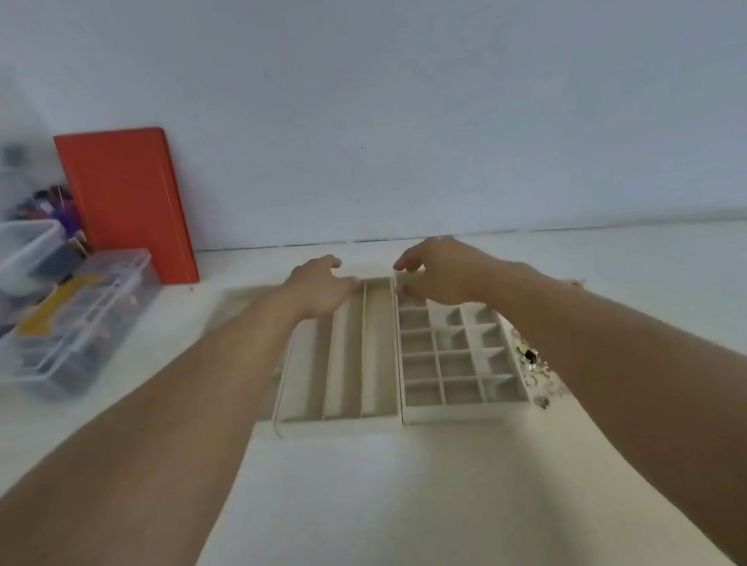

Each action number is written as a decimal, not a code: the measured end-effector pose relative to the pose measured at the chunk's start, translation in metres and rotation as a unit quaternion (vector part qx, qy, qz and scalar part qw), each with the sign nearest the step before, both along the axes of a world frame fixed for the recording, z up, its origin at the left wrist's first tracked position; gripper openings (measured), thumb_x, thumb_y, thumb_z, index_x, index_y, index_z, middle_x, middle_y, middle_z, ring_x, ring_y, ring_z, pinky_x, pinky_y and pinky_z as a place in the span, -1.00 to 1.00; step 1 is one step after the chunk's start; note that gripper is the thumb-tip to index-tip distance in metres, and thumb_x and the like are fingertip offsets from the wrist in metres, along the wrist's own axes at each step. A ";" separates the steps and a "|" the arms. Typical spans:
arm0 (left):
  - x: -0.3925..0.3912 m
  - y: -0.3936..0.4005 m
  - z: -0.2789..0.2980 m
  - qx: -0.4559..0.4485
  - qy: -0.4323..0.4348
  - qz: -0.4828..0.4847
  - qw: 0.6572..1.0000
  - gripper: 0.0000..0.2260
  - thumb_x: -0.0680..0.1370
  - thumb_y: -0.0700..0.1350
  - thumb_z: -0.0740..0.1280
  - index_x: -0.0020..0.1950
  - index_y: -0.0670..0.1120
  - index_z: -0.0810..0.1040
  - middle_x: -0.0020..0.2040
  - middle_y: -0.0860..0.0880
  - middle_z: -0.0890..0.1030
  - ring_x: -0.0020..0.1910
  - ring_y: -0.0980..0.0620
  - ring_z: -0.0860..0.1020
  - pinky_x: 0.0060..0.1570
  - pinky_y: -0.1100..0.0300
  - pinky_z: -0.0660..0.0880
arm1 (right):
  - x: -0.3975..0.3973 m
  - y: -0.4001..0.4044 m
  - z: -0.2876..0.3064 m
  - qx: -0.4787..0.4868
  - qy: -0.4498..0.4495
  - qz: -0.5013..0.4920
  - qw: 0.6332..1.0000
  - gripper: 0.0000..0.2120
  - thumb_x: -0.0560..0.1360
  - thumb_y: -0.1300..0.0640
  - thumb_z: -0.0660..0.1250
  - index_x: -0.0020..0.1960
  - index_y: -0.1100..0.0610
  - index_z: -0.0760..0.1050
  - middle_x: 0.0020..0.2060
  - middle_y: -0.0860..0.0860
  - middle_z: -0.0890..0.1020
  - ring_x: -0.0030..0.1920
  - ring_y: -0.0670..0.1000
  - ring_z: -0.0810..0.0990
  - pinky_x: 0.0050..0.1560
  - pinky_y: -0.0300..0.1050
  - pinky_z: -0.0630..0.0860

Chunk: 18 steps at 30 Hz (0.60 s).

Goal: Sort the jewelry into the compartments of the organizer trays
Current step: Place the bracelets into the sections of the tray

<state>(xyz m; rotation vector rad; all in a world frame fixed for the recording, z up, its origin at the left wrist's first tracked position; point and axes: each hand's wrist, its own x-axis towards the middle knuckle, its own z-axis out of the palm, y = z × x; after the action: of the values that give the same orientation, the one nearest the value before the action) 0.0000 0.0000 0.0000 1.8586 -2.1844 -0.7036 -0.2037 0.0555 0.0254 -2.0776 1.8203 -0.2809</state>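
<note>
Two organizer trays sit side by side mid-worktop [429, 484]: the long-slot tray [338, 360] left, the grid tray [456, 361] right, every visible compartment empty. Left hand [316, 286] and right hand [439, 271] curl over their far edges; grip unclear. Jewelry [535, 369] lies unsorted beside the grid tray's right edge.

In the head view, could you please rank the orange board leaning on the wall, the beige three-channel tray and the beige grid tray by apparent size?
1. Orange board, though it stands farther back, so its lead is only apparent.
2 and 3. Beige three-channel tray and beige grid tray: they look alike; no ranking.
</note>
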 end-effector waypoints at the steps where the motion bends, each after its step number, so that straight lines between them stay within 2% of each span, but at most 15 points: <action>1: 0.006 0.006 -0.006 -0.004 -0.012 -0.004 1.000 -0.45 0.64 0.10 0.25 0.57 -0.09 0.27 0.55 -0.10 0.32 0.50 -0.13 0.32 0.42 0.06 0.28 | 0.005 0.009 -0.009 0.006 -0.001 0.002 1.000 -0.52 0.55 -0.14 0.36 0.43 -0.04 0.46 0.36 -0.06 0.53 0.20 0.03 0.55 0.31 -0.05 0.42; 3: 0.018 0.014 -0.015 -0.022 -0.020 -0.003 1.000 -0.47 0.64 0.02 0.24 0.57 -0.14 0.26 0.56 -0.13 0.30 0.51 -0.15 0.30 0.45 0.05 0.27 | 0.016 0.028 -0.020 0.004 0.019 0.017 1.000 -0.47 0.52 -0.20 0.38 0.43 -0.05 0.46 0.34 -0.04 0.54 0.30 0.04 0.51 0.30 -0.05 0.40; 5: 0.027 0.024 -0.026 -0.035 -0.009 0.006 0.999 -0.49 0.64 -0.09 0.25 0.57 -0.18 0.27 0.57 -0.16 0.29 0.53 -0.15 0.27 0.46 0.08 0.23 | 0.026 0.051 -0.032 -0.008 0.024 0.026 0.999 -0.42 0.47 -0.26 0.41 0.42 -0.06 0.46 0.29 -0.02 0.53 0.31 0.04 0.49 0.29 -0.01 0.44; 9: 0.034 0.041 -0.041 -0.067 -0.022 0.036 0.997 -0.42 0.60 -0.09 0.23 0.61 -0.12 0.19 0.60 -0.13 0.22 0.56 -0.15 0.20 0.52 0.04 0.18 | 0.035 0.097 -0.034 0.030 -0.014 0.057 0.998 -0.35 0.30 -0.37 0.49 0.31 -0.14 0.50 -0.05 -0.18 0.55 -0.02 -0.12 0.56 0.06 -0.09 0.53; 13: 0.034 0.049 -0.045 -0.040 0.006 0.049 0.998 -0.42 0.62 -0.11 0.20 0.63 -0.11 0.13 0.58 -0.18 0.25 0.53 -0.19 0.25 0.46 0.05 0.26 | 0.039 0.113 -0.039 -0.012 0.031 0.088 0.996 -0.45 0.33 -0.24 0.54 0.26 -0.10 0.55 -0.08 -0.18 0.50 -0.09 -0.13 0.50 -0.04 -0.16 0.50; 18: 0.028 0.042 -0.050 -0.044 0.021 0.052 0.997 -0.46 0.64 -0.14 0.20 0.61 -0.17 0.15 0.57 -0.23 0.22 0.57 -0.18 0.15 0.52 -0.01 0.18 | 0.039 0.105 -0.047 -0.053 0.002 0.085 0.995 -0.65 0.36 -0.16 0.55 0.07 -0.04 0.66 -0.15 -0.15 0.57 -0.15 -0.16 0.50 -0.18 -0.30 0.43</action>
<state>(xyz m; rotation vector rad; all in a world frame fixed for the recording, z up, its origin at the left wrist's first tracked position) 0.0283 0.0418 -0.0502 1.8790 -2.0421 -0.6110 -0.1649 0.1603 -0.0214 -2.2905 1.6497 -0.3333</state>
